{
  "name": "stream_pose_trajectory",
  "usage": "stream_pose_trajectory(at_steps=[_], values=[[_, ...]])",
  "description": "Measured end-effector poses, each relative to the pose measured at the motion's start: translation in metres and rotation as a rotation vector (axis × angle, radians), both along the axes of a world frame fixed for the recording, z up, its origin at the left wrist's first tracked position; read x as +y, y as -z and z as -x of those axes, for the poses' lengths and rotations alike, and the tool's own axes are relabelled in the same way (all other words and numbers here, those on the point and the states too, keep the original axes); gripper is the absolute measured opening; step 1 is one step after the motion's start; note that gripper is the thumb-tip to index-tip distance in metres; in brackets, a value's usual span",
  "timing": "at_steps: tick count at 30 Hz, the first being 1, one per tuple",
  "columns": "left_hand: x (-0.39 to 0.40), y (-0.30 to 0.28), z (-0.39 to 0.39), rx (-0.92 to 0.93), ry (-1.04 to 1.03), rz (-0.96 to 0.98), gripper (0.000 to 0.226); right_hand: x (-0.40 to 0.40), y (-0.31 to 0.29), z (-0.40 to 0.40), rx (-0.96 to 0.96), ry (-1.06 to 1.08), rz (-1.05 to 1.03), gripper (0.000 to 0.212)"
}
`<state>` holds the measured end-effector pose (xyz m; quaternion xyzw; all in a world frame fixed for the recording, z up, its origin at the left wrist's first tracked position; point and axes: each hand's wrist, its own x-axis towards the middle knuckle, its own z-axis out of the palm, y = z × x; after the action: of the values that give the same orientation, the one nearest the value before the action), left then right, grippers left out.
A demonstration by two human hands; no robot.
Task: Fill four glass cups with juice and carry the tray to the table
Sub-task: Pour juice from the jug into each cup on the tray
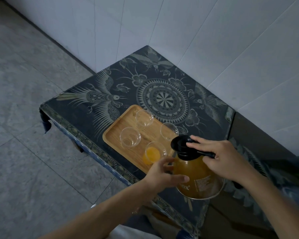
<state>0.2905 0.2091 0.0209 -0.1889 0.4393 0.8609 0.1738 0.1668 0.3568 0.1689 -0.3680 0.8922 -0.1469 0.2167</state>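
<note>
The jug (197,176), tilted beside the tray (116,135), is gripped at its handle by the right hand (221,157) and steadied by the left hand (164,175); the spout should be centred over each remaining empty cup (130,137)

The tray (117,135) lies on the surface (162,80), near its front edge. Four cups (144,118) stand on the tray. The jug (197,176) is just right of the tray, beside the nearest cup (154,155).
</note>
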Motion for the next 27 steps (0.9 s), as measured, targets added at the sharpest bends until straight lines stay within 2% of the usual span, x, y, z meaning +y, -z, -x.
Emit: stream_pose_trajectory(at_steps=[5, 11, 19, 27], values=[[-0.002, -0.006, 0.02, 0.002, 0.052, 0.095, 0.085, 0.008, -0.002, 0.009, 0.023, 0.056, 0.038, 0.076], [0.01, -0.003, 0.053, -0.031, 0.09, 0.125, 0.086, 0.02, 0.001, 0.03, 0.03, 0.103, 0.077, 0.067], [0.033, -0.004, 0.086, -0.05, 0.046, 0.168, 0.079, 0.037, 0.015, 0.08, -0.002, 0.005, 0.055, 0.069], [0.039, 0.003, 0.102, -0.123, -0.037, 0.096, 0.073, 0.027, 0.028, 0.113, -0.047, -0.091, 0.027, 0.069]])
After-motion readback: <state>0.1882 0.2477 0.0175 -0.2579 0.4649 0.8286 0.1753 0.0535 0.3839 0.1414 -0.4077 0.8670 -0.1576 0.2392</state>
